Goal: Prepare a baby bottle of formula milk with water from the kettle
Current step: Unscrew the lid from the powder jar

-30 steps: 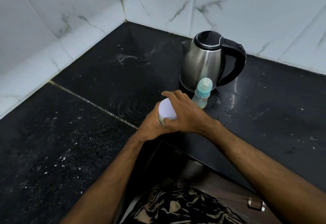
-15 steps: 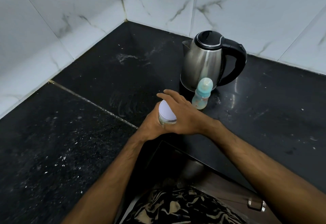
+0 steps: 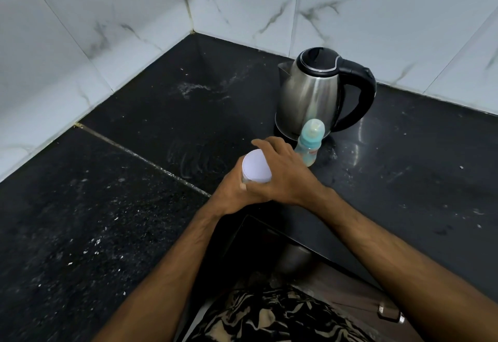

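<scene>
Baby bottle [image 3: 310, 142], one, stands capped on the black counter [image 3: 134, 233] just before the single steel kettle [image 3: 310, 93]; its print is unreadable. Left hand [image 3: 234, 193] grips one white-lidded container [image 3: 256, 166]; right hand [image 3: 283, 171] fingers curl over its lid.

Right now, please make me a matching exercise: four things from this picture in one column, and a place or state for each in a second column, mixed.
Things:
1. kettle
2. bottle
3. white lid
4. counter

Places or states:
a. under both hands
b. black, speckled with white
c. at the back, near the wall
d. standing just in front of the kettle

Pairs: 1-c, 2-d, 3-a, 4-b
</scene>
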Demonstrator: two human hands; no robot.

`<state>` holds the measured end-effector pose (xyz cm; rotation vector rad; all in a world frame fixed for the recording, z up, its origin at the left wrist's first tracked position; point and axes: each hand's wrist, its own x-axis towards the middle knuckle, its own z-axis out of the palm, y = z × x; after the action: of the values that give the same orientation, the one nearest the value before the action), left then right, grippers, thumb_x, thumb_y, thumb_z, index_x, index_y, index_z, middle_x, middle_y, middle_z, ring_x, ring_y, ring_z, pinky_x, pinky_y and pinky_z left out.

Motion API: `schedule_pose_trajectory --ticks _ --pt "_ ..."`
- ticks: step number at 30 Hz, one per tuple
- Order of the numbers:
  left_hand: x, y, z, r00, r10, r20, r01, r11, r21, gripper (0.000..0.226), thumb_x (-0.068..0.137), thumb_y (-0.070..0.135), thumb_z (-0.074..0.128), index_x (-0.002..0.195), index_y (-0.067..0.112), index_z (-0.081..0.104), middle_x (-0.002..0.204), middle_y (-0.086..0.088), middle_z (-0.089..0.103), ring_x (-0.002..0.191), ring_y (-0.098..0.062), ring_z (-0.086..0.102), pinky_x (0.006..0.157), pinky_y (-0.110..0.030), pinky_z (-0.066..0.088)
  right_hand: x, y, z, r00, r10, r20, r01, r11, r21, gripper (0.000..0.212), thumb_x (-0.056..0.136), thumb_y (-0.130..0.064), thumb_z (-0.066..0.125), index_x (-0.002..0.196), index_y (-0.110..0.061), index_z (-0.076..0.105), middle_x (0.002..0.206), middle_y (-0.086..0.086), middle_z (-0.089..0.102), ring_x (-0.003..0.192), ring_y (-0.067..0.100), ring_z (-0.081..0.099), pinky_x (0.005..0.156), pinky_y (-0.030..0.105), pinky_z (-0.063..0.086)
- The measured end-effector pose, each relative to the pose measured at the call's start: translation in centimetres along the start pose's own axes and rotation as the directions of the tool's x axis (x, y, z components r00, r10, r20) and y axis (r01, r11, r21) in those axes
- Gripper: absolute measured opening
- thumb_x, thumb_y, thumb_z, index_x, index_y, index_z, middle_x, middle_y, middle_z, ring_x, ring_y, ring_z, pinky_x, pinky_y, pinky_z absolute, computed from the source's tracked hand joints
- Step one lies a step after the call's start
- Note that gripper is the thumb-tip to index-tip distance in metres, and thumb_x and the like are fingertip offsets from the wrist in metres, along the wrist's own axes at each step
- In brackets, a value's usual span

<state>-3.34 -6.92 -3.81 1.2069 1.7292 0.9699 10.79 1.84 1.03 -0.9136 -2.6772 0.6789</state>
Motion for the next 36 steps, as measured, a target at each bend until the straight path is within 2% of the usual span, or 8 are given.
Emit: schedule_pose_trajectory --ticks 3,6,12,16,22,25,29,36 --pt "0.2 0.5 0.3 1.0 0.022 0.007 -0.022 1.0 -0.019 0.084 0.065 0.02 0.093 0.124 0.05 0.042 0.132 0.014 0.056 0.118 0.005 0.056 0.1 -0.023 0.048 -0.1 -0.3 -0.1 1.0 0.006 -0.029 -0.007 0.999 -0.038 0.088 0.076 -0.054 0.071 0.147 -0.02 0.033 0.14 0.003 0.043 0.122 0.022 0.043 0.099 0.044 0.044" --pt "0.3 0.9 0.6 1.0 -0.008 -0.026 0.006 0.997 -0.074 0.1 0.057 0.051 0.091 0.14 0.018 0.046 0.134 -0.005 0.057 0.127 -0.008 0.055 0.086 0.002 0.038 0.1 -0.2 -0.2 0.993 -0.056 0.101 0.048 0.995 0.086 0.091 0.076 -0.04 0.075 0.151 -0.023 0.026 0.15 0.002 0.034 0.134 0.022 0.035 0.109 0.046 0.037" --pt "0.3 -0.5 0.1 1.0 -0.007 -0.004 0.007 1.0 0.002 0.101 0.057 0.032 0.094 0.14 0.041 0.037 0.133 0.017 0.057 0.121 0.001 0.056 0.095 -0.022 0.05 0.0 -0.1 -0.5 0.999 0.023 -0.026 -0.024 0.999 -0.046 0.098 0.072 -0.065 0.071 0.15 -0.022 0.029 0.144 0.004 0.038 0.128 0.023 0.041 0.104 0.043 0.042" --pt "0.2 0.1 0.2 1.0 0.009 -0.006 -0.009 1.0 -0.014 0.09 0.061 0.02 0.093 0.125 0.054 0.039 0.129 0.025 0.055 0.114 0.015 0.054 0.089 -0.007 0.043 0.0 -0.4 -0.2 1.0 -0.029 -0.01 0.029 1.0 -0.009 0.088 0.075 -0.048 0.072 0.149 -0.023 0.031 0.139 0.003 0.044 0.121 0.022 0.045 0.098 0.046 0.045" --pt "0.1 -0.2 0.2 1.0 0.002 0.004 -0.002 1.0 -0.015 0.102 0.056 0.045 0.088 0.142 0.04 0.033 0.136 0.019 0.054 0.124 0.003 0.054 0.091 -0.01 0.046 0.2 0.2 -0.6 0.993 -0.042 0.107 0.033 0.996 0.083 0.101 0.073 -0.057 0.074 0.153 -0.026 0.02 0.152 0.003 0.027 0.136 0.024 0.034 0.109 0.045 0.038" --pt "0.2 -0.4 0.2 1.0 -0.02 0.007 0.02 1.0 0.005 0.097 0.058 0.032 0.094 0.135 0.046 0.037 0.13 0.018 0.058 0.118 0.004 0.057 0.089 -0.016 0.049 0.3 0.0 -0.7 1.0 0.003 -0.008 -0.004 0.998 -0.058 0.095 0.074 -0.061 0.071 0.149 -0.021 0.03 0.136 0.004 0.045 0.12 0.023 0.047 0.098 0.041 0.047" --pt "0.3 0.2 0.3 1.0 -0.003 0.007 0.003 1.0 0.001 0.088 0.069 0.003 0.088 0.123 0.049 0.037 0.122 0.028 0.051 0.107 0.016 0.055 0.085 0.0 0.041 0.7 -0.1 -1.1 0.991 -0.05 0.124 0.049 0.999 0.016 0.089 0.075 -0.043 0.074 0.149 -0.024 0.029 0.14 0.001 0.043 0.125 0.023 0.044 0.098 0.036 0.045" --pt "0.2 0.0 0.1 1.0 -0.008 0.012 0.008 1.0 -0.018 0.093 0.067 0.011 0.091 0.136 0.04 0.036 0.13 0.018 0.056 0.118 0.004 0.055 0.097 -0.019 0.047 1.1 0.5 -0.5 0.992 -0.053 0.113 0.061 0.996 -0.068 0.089 0.074 -0.056 0.073 0.147 -0.023 0.033 0.14 0.001 0.042 0.123 0.022 0.044 0.101 0.036 0.044"
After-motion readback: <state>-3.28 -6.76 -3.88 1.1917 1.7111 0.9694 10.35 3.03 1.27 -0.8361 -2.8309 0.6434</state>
